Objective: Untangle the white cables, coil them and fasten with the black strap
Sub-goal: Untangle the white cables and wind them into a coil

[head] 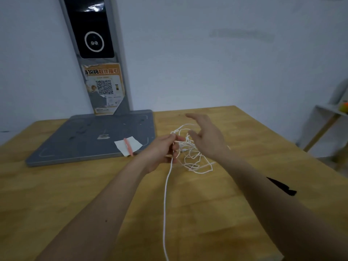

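Left hand is pinching a strand of the white cables, whose tangle is lying mid-surface with one long strand trailing toward 6 o'clock; right hand is hovering over the tangle, fingers spread wide, holding nothing. Black strap is lying on the wooden surface at 4 o'clock of the tangle, partly hidden by the right forearm. At 9 o'clock, a grey stand base is carrying a paper slip and pink pen.
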